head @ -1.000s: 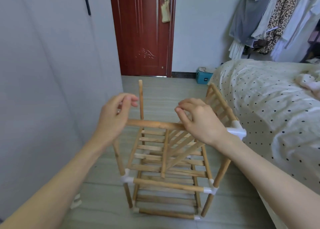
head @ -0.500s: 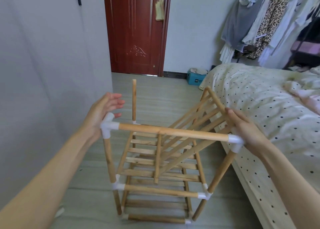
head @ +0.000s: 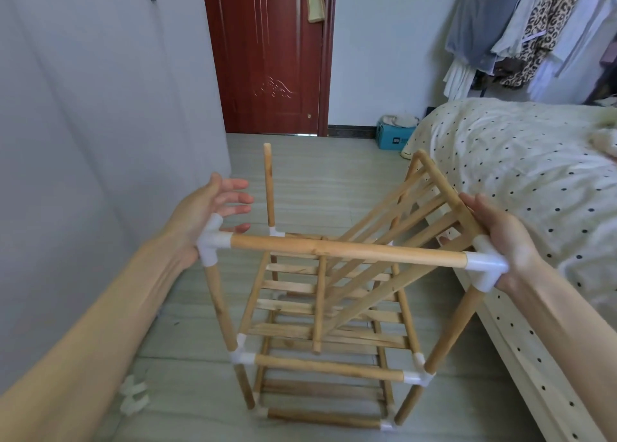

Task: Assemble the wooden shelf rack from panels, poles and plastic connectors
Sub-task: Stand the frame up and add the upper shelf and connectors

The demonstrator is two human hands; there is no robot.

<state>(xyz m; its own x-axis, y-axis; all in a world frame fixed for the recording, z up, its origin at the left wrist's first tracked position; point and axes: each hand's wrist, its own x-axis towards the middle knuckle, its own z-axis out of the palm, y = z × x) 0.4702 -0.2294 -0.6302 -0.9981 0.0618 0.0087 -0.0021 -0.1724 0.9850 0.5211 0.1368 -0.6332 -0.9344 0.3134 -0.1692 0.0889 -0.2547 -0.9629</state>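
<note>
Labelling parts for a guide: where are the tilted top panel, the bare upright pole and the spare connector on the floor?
tilted top panel (head: 430,187), head view, upper rail
bare upright pole (head: 268,187), head view, mid-shaft
spare connector (head: 133,398), head view, white body

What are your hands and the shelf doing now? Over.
Left hand open against left connector. Right hand cupping right connector. Top panel tilted, far side unseated. Nothing blocking.

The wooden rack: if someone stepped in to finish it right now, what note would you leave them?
Left hand: open, palm against the near-left top connector.
Right hand: grip on the tilted top panel, by the near-right connector.
Done: two lower shelves, front top pole fitted between both connectors.
Left: the top panel slants, far end raised; the far-left pole stands bare. Lower and seat it. Spare connectors lie on the floor.
</note>
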